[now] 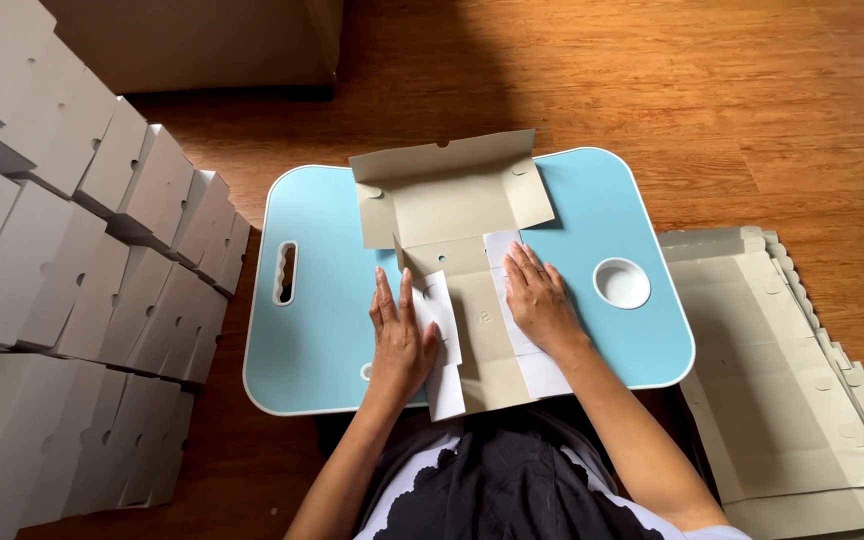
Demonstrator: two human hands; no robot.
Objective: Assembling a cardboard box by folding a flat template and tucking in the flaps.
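— What are the fingers doing?
— On both the left hand (401, 335) and the right hand (539, 303) they lie flat and slightly apart, pressing the side flaps of an unfolded cardboard box (457, 260).
— Where's the box?
— On the light blue bench (612, 215), with folded boxes (82, 260) stacked left and flat sheets (792, 370) on the floor to the right.

Bright daylight from upper right; soft shadows fall left; sharp focus; slight wide-angle bending at edges.

Flat grey cardboard box blank (452, 215), half-folded, side flaps down, on lap table
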